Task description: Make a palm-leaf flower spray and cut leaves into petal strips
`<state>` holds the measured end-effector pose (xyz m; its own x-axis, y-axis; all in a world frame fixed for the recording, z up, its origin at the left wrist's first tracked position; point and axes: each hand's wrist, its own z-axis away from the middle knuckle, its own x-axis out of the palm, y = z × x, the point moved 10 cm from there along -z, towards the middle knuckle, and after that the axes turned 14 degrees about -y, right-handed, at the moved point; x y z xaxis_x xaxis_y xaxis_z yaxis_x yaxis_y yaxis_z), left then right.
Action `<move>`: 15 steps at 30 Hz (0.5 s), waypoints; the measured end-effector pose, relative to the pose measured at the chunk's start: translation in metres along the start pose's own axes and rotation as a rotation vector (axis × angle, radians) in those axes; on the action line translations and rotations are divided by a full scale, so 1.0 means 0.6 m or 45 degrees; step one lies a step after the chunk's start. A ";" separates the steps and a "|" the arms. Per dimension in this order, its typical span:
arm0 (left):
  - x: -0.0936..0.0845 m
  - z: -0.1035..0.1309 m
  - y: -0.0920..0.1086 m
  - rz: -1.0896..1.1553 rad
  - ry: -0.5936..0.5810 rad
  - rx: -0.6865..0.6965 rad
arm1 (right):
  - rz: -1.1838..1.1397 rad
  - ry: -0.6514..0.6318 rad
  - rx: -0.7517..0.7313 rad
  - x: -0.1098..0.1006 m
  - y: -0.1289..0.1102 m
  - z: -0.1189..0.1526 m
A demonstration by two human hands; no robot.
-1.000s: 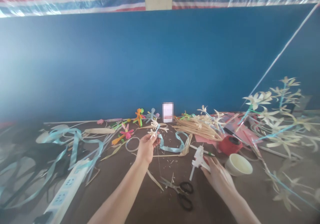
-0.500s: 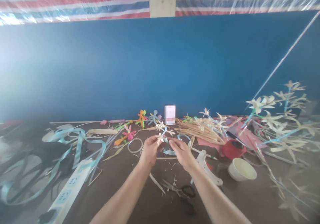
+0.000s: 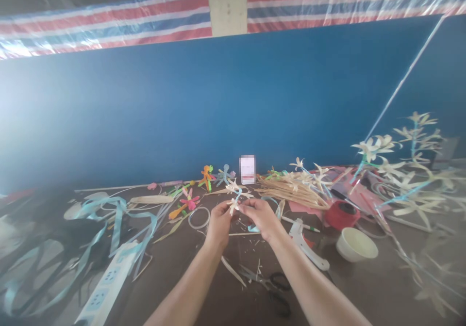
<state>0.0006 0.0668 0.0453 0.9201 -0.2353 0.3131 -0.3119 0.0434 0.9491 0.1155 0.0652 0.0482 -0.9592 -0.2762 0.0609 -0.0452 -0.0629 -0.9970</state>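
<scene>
Both hands meet above the middle of the table around a small spray of cream artificial flowers (image 3: 233,204) on a light-blue wrapped stem. My left hand (image 3: 219,221) pinches it from the left, its fingertips just under the lowest flower. From the right, the thumb and fingers of my right hand (image 3: 261,215) close on the stem by that same flower. A light-blue ribbon end (image 3: 254,228) shows beneath the right hand. Scissors (image 3: 267,281) with black handles lie below the hands, partly behind my right forearm, among pale scraps.
A white glue gun (image 3: 307,246), a white bowl (image 3: 357,244) and a red tape roll (image 3: 341,214) lie to the right. Finished flower sprays (image 3: 404,180) stand beyond them. At left are a power strip (image 3: 105,287) and blue ribbon (image 3: 116,219). Dry stalks (image 3: 291,192) lie behind.
My right hand has moved left, closer to the left hand, and now touches the stem nearer the lowest flower. The camera view has tilted slightly.
</scene>
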 end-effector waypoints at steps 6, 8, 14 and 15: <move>-0.013 -0.002 -0.005 -0.076 0.063 -0.038 | 0.560 0.140 -0.089 -0.008 -0.047 0.013; -0.015 -0.005 -0.004 -0.112 0.065 -0.030 | 0.835 0.213 -0.159 -0.004 -0.071 0.025; -0.015 -0.011 0.000 -0.129 0.034 0.002 | 1.376 0.305 -0.254 0.035 -0.103 0.052; -0.015 -0.011 -0.001 -0.112 0.038 0.001 | 1.418 0.301 -0.264 0.041 -0.104 0.053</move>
<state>-0.0060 0.0755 0.0423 0.9507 -0.2089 0.2292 -0.2295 0.0232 0.9730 0.1036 0.0317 0.1133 -0.5234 0.1082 -0.8452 0.8343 0.2668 -0.4825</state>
